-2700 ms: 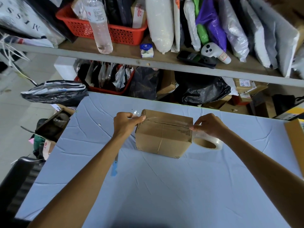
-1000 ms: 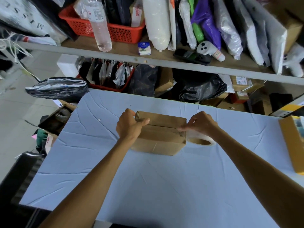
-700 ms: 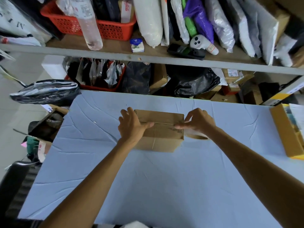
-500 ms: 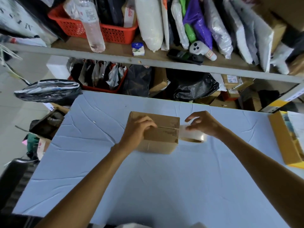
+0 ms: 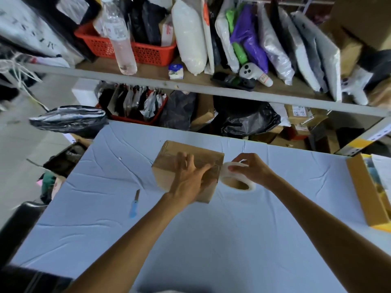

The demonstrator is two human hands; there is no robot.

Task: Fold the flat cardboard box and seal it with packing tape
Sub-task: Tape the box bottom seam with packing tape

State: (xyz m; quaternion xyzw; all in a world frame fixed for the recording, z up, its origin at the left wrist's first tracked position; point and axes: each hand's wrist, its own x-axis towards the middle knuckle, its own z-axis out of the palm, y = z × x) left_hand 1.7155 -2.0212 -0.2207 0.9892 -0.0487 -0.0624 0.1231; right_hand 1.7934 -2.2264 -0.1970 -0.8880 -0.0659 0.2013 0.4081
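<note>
Nearby, red basket full of packets.

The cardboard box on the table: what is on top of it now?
The left hand lies flat on top of the cardboard box, fingers spread. The hand hides part of the top. The tape roll is beside the box, in the right hand.

Beyond the hands, a cluttered wooden shelf holds a red basket; pale tiled floor lies left of the blue-covered bench.
</note>
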